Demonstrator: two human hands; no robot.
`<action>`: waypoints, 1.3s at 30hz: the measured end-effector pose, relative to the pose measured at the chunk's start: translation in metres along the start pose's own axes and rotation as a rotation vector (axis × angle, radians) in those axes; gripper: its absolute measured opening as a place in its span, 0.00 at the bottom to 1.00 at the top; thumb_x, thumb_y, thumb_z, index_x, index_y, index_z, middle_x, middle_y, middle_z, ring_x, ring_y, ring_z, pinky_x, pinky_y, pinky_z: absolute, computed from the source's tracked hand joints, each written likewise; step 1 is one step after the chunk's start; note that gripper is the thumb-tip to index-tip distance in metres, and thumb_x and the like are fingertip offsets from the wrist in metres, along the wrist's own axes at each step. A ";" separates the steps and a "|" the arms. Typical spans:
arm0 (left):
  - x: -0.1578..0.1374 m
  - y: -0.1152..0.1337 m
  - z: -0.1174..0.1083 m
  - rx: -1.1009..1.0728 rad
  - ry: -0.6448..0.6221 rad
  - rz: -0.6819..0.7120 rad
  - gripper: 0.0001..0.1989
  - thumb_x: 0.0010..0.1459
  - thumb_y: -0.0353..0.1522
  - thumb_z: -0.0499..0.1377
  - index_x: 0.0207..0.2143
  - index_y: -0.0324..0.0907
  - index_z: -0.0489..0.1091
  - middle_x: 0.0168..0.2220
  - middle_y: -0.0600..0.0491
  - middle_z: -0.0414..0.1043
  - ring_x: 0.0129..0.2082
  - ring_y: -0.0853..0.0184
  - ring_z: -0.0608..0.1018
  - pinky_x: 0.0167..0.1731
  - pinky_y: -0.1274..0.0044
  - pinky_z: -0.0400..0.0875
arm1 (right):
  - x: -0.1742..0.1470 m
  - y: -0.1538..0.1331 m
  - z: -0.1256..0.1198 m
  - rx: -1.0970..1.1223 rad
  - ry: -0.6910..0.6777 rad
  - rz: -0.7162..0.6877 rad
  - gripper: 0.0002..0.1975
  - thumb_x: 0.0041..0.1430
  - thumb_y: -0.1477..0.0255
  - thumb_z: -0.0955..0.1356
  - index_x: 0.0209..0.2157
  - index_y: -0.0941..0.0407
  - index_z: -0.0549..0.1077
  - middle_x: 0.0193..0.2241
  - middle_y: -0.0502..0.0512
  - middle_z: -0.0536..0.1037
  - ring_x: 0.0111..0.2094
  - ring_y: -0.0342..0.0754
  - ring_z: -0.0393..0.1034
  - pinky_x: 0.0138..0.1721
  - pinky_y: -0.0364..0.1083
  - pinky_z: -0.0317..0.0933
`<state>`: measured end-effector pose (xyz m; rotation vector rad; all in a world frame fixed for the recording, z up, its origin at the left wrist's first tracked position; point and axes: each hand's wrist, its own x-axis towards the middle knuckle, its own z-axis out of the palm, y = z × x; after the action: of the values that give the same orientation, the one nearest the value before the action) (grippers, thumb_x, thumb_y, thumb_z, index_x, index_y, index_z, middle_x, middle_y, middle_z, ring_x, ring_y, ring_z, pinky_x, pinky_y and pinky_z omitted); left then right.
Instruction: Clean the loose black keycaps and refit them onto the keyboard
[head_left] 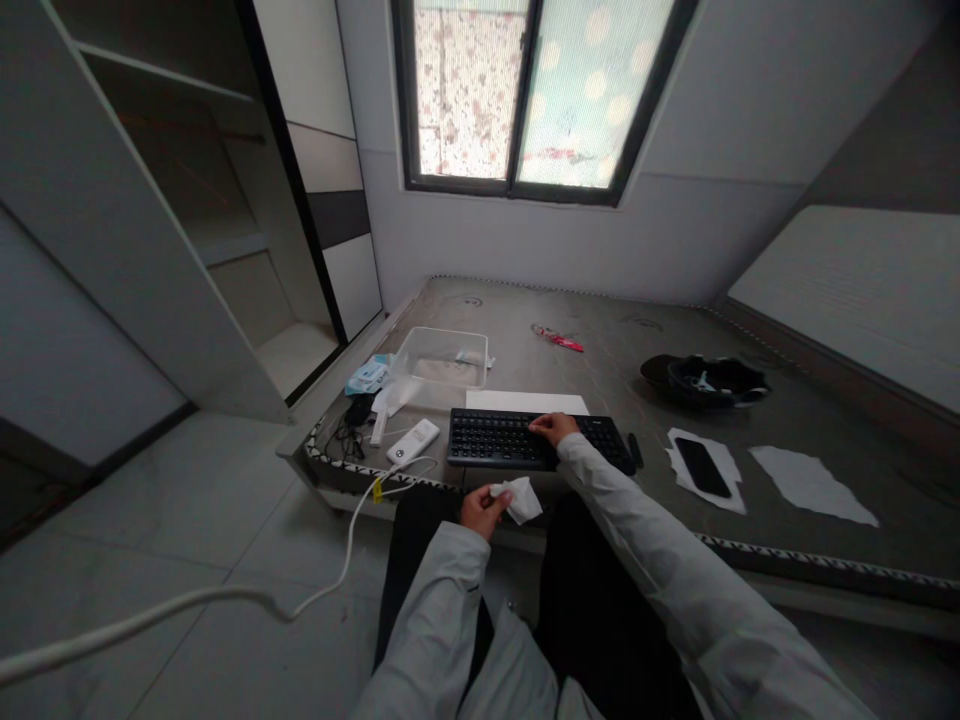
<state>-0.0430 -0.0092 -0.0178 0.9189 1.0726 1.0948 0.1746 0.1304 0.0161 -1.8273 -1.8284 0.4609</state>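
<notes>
A black keyboard (510, 441) lies near the front edge of a grey mattress-like platform (600, 350). My right hand (553, 427) rests on the keyboard's upper middle, fingers bent over the keys. My left hand (480, 508) hovers just in front of the platform edge and pinches a crumpled white wipe (520, 499). Both arms wear pale grey sleeves. A white sheet of paper (525, 401) lies just behind the keyboard.
A clear plastic box (441, 356), a blue wipe pack (367, 376), a white power bank (412, 441) with cable, a black phone (702, 467) on paper, a black helmet (705, 380), a red item (559, 340), another white sheet (814, 484). Wardrobe at left.
</notes>
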 end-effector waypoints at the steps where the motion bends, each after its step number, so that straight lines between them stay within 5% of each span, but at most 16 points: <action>1: 0.001 -0.001 0.000 -0.001 -0.002 0.001 0.21 0.36 0.41 0.65 0.31 0.34 0.74 0.23 0.50 0.74 0.17 0.74 0.68 0.15 0.83 0.59 | 0.002 0.002 0.002 -0.006 -0.004 0.005 0.09 0.40 0.64 0.70 0.25 0.53 0.78 0.21 0.52 0.78 0.26 0.49 0.71 0.29 0.45 0.60; 16: 0.006 -0.004 0.001 0.027 0.005 -0.017 0.24 0.35 0.43 0.65 0.32 0.34 0.73 0.25 0.49 0.75 0.20 0.71 0.71 0.14 0.83 0.58 | 0.011 0.015 0.008 -0.011 -0.080 0.062 0.13 0.39 0.61 0.71 0.27 0.54 0.78 0.20 0.50 0.76 0.24 0.45 0.68 0.26 0.41 0.57; 39: 0.008 -0.002 0.008 0.000 -0.001 -0.029 0.22 0.35 0.42 0.65 0.30 0.35 0.72 0.25 0.50 0.74 0.19 0.73 0.69 0.14 0.84 0.56 | 0.007 -0.008 -0.008 -0.188 -0.136 0.167 0.11 0.38 0.62 0.72 0.22 0.53 0.72 0.25 0.49 0.75 0.28 0.45 0.67 0.28 0.41 0.55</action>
<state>-0.0341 -0.0025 -0.0196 0.9017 1.0818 1.0703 0.1728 0.1366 0.0280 -2.1341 -1.8702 0.4990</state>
